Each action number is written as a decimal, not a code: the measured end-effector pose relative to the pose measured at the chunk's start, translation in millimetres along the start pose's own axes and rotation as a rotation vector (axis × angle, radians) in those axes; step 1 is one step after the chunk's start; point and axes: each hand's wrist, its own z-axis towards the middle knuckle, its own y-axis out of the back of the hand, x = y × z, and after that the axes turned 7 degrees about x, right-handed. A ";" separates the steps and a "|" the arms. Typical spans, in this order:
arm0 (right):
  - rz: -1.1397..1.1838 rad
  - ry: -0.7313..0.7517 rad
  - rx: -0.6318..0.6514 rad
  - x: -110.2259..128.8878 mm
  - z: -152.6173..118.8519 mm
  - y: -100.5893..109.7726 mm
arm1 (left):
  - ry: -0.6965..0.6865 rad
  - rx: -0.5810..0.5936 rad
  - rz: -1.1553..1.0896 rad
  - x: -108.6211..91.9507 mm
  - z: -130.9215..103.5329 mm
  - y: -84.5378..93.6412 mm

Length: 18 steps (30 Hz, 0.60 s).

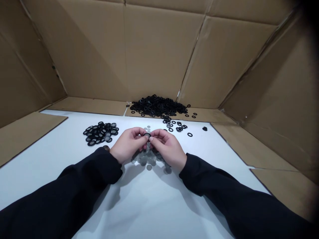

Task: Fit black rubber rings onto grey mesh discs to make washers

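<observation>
A small black ring (pixel 147 134) with a grey centre is pinched between both hands at the middle of the view. My left hand (pixel 129 143) grips its left side with thumb and fingers. On its right side, the thumb and fingers of my right hand (pixel 168 146) are closed on the same ring. Thin grey discs (pixel 149 167) lie scattered on the white surface below and behind the hands, partly hidden by them. To the left of my left hand is a pile of black rings with grey centres (pixel 99 133).
A large heap of black rings (pixel 157 105) rests at the back against the cardboard wall (pixel 159 53). Several loose rings (pixel 189 134) lie in front of it, to the right. Cardboard sides and flaps (pixel 236 146) surround the white table surface (pixel 149 205).
</observation>
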 end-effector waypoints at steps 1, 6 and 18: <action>-0.017 0.013 0.000 -0.9 -0.4 0.7 | 0.012 0.007 0.009 0.5 0.1 0.7; -0.103 0.023 -0.003 -5.0 -2.4 2.1 | 0.101 0.024 0.101 -1.7 -0.4 2.7; 0.028 -0.069 0.006 3.2 0.3 -0.4 | 0.013 -0.028 0.017 -3.7 -0.5 -0.1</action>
